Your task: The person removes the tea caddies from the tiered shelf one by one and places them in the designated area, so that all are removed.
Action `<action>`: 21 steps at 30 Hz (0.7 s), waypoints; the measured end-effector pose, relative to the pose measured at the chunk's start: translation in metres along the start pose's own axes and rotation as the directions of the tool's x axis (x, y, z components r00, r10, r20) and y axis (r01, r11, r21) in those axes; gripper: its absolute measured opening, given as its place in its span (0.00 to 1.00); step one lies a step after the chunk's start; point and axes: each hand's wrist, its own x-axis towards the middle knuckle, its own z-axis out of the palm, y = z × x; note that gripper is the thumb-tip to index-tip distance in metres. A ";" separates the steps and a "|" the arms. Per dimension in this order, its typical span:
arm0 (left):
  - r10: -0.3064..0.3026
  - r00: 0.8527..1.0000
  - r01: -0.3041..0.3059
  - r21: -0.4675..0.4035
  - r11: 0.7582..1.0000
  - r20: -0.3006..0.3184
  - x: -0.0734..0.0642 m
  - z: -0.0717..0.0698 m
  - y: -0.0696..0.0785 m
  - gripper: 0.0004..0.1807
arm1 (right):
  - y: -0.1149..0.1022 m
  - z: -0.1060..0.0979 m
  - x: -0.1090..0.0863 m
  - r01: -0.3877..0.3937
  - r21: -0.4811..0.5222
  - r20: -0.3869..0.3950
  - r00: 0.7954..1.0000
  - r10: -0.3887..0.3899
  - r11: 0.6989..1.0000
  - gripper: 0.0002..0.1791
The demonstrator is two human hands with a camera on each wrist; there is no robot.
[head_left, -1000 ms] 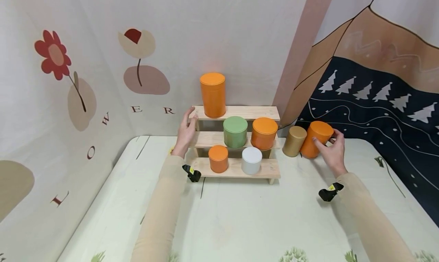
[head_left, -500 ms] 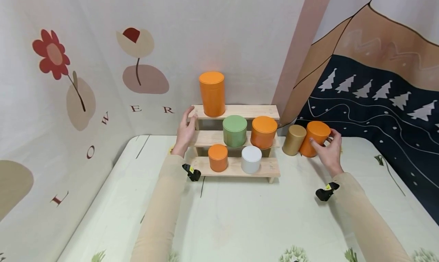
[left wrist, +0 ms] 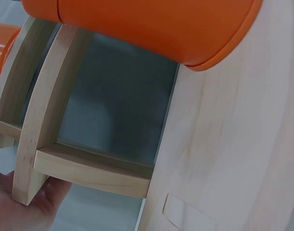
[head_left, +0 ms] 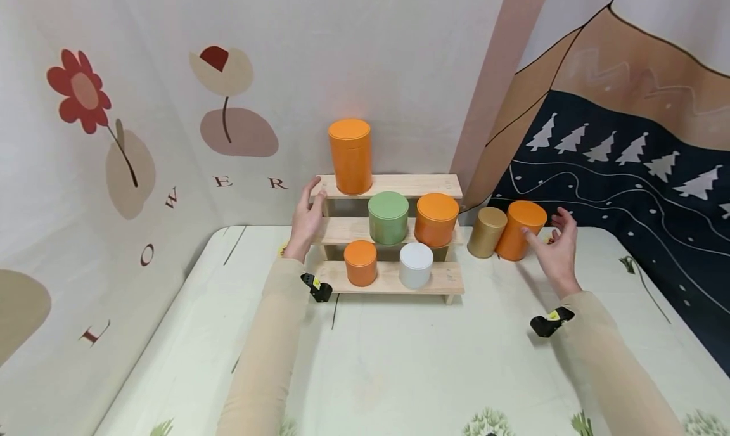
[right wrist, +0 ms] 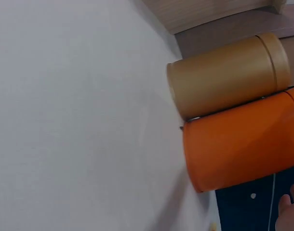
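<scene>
My left hand (head_left: 306, 220) grips the left side of a three-tier wooden stand (head_left: 419, 186). In the left wrist view its fingers wrap round the end of a wooden bar (left wrist: 43, 120). At the right, my right hand (head_left: 557, 252) has spread fingers beside a tall orange canister (head_left: 521, 230); the thumb is close to the canister's side, and whether they touch I cannot tell. That canister stands on the table against a gold canister (head_left: 487, 233). In the right wrist view part of the right hand (right wrist: 289, 211) shows below the orange canister.
The top tier bears a tall orange canister (head_left: 350, 157). On the middle tier stand a green canister (head_left: 388, 218) and an orange one (head_left: 436, 220). A small orange tin (head_left: 360, 263) and a white tin (head_left: 416, 266) occupy the bottom tier. Printed cloth (head_left: 285, 75) hangs behind.
The right hand has loosened from the orange canister, its fingers lifting away to the right. The canister stays beside the gold one. My left hand keeps its grip on the stand.
</scene>
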 end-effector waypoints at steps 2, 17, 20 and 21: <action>0.004 1.000 -0.004 0.000 1.000 0.001 0.000 0.000 0.000 0.28 | -0.002 -0.004 0.001 0.026 0.008 -0.031 0.999 -0.025 1.000 0.42; 0.028 1.000 -0.028 -0.016 0.999 0.003 -0.001 0.000 0.000 0.27 | -0.032 -0.009 0.006 0.117 0.083 -0.097 0.989 -0.109 0.990 0.29; 0.031 1.000 -0.031 -0.014 0.999 0.002 -0.001 0.000 0.000 0.27 | -0.041 -0.007 0.007 0.138 0.107 -0.087 0.988 -0.129 0.985 0.28; 0.032 0.999 -0.032 -0.014 0.999 0.001 -0.001 0.000 0.000 0.27 | -0.044 -0.006 0.007 0.144 0.113 -0.085 0.987 -0.135 0.983 0.27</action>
